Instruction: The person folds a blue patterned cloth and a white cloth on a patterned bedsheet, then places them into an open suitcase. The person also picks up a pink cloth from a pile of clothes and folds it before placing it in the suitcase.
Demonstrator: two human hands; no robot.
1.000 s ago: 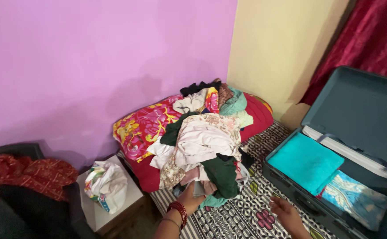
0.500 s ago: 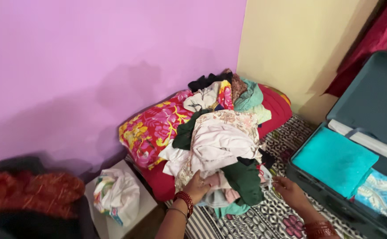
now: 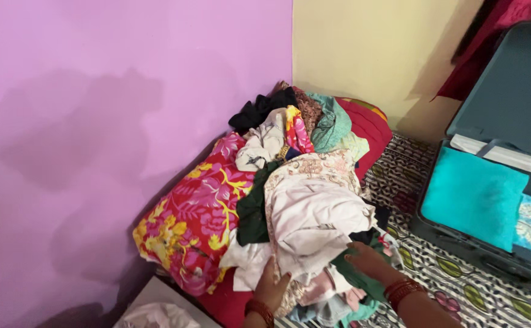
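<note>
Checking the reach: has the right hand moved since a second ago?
Yes. The right hand left the patterned bedsheet and now rests on the clothes pile.

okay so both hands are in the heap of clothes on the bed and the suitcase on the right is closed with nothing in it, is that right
Not quite. Both the left hand and the right hand are in the heap of clothes, but the suitcase on the right is open, with a folded turquoise cloth inside. The head view shows this.
</note>
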